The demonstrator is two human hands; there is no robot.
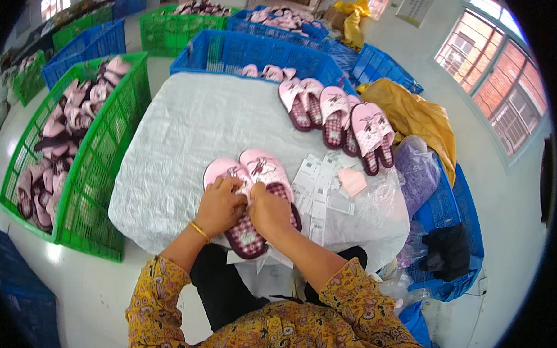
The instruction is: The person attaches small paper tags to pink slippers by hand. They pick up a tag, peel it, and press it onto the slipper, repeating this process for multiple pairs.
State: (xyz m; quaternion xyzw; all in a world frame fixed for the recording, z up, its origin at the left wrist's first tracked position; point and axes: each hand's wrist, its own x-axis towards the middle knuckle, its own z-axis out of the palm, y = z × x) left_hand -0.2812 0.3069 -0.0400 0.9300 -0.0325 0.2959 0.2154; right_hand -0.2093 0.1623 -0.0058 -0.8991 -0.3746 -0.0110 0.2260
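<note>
Head view: my left hand (220, 205) and right hand (269, 212) lay on a pair of pink slippers (253, 191) at the near edge of the white-covered worktop (187, 133). Each grip pinched the slippers where they met. Paper tags (318, 188) lay just beside them.

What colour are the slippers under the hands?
The slippers are pale pink on top, with dark checked insoles. The head view shows it best.

2 pink slippers (253, 185) side by side, checked insoles up
</note>
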